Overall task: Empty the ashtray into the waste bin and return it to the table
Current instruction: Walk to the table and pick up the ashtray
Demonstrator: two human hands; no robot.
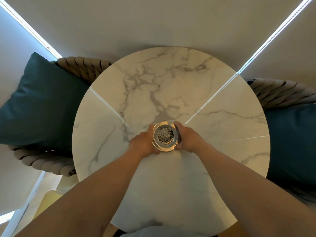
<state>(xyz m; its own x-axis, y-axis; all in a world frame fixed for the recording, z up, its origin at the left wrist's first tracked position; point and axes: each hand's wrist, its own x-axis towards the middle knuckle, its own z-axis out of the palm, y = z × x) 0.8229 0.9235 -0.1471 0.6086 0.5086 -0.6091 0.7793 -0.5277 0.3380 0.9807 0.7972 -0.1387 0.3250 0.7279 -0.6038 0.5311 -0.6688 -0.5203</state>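
Note:
A round glass ashtray with grey ash in its bowl is near the middle of a round white marble table. My left hand wraps its left side and my right hand wraps its right side, fingers curled around the rim. Whether the ashtray rests on the tabletop or is just lifted I cannot tell. No waste bin is in view.
Two woven rope chairs flank the table, each with a dark teal cushion, one on the left and one on the right. Pale window blinds hang behind the table.

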